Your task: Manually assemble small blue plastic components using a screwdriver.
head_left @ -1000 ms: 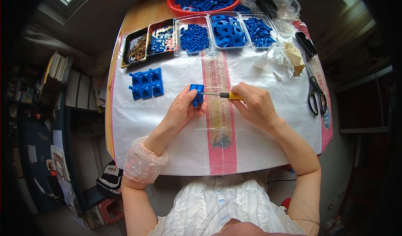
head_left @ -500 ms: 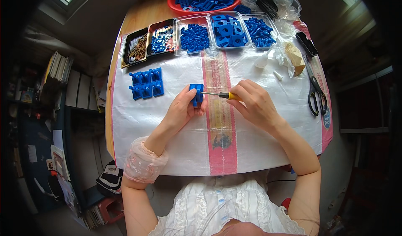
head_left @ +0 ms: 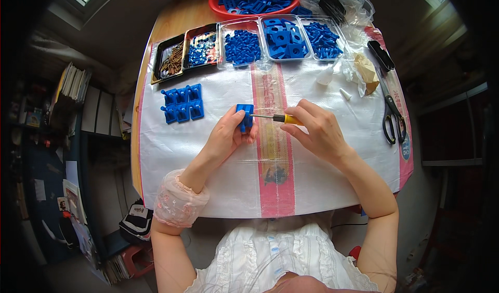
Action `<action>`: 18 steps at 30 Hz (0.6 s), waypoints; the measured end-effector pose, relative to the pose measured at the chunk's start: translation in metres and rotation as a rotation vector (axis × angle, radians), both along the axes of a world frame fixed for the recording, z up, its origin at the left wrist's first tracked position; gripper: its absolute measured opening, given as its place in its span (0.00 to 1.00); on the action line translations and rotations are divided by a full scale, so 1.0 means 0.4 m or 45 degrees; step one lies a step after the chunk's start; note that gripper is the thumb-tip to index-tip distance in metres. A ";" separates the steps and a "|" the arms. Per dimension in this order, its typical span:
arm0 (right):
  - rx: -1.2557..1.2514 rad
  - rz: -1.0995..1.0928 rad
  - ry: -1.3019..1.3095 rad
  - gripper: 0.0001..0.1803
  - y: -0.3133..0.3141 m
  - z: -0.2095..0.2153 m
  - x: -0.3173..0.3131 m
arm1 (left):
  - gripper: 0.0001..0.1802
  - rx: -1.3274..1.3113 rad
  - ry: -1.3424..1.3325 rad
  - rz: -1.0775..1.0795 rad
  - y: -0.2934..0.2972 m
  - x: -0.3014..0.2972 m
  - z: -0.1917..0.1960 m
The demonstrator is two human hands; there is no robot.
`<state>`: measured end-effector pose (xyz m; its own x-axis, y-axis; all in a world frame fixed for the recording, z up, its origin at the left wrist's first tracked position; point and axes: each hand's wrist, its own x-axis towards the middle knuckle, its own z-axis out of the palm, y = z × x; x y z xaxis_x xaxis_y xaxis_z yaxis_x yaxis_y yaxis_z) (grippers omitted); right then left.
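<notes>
In my left hand (head_left: pixel 228 129) is a small blue plastic part (head_left: pixel 246 112), pinched between thumb and fingers above the middle of the table. My right hand (head_left: pixel 321 129) grips the yellow handle of a screwdriver (head_left: pixel 278 118). Its metal shaft points left, and the tip meets the right side of the blue part; whether a screw sits there is too small to tell. To the left, a group of assembled blue parts (head_left: pixel 182 104) lies in two rows on the white sheet.
Along the back stand trays of brown screws (head_left: pixel 172 59), small metal pieces (head_left: pixel 202 49) and blue plastic parts (head_left: pixel 242 46). Behind them is a red basin (head_left: pixel 214 8) heaped with blue pieces. Black scissors (head_left: pixel 390 117), a white nozzle cap (head_left: pixel 345 94) and crumpled brown paper (head_left: pixel 366 74) lie right.
My right-hand fingers have shifted slightly on the screwdriver handle. The blue part stays in my left hand, nearly unmoved.
</notes>
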<state>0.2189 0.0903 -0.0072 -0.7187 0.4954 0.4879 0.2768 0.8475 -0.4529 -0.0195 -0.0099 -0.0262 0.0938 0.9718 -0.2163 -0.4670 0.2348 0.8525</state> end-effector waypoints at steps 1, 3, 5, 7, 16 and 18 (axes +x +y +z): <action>0.009 -0.001 -0.010 0.13 0.001 -0.001 0.000 | 0.14 0.003 0.000 0.002 0.001 0.000 -0.001; 0.007 -0.014 -0.038 0.12 0.000 -0.003 0.002 | 0.14 0.008 -0.002 0.001 0.001 -0.001 -0.004; 0.046 -0.023 -0.045 0.12 0.000 0.000 -0.001 | 0.13 0.011 -0.004 -0.003 0.000 -0.002 -0.007; 0.121 -0.033 -0.034 0.12 -0.002 0.011 -0.005 | 0.13 0.008 -0.005 0.000 0.000 -0.002 -0.006; 0.201 -0.016 0.037 0.15 0.009 -0.004 -0.007 | 0.14 0.007 0.030 -0.007 -0.001 -0.001 -0.006; 0.217 -0.025 0.065 0.15 0.005 -0.003 -0.009 | 0.14 0.014 0.036 -0.013 -0.001 0.000 -0.005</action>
<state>0.2151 0.0924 -0.0085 -0.6820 0.4157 0.6018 0.2741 0.9081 -0.3166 -0.0193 -0.0103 -0.0280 0.0974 0.9732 -0.2085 -0.4403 0.2300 0.8679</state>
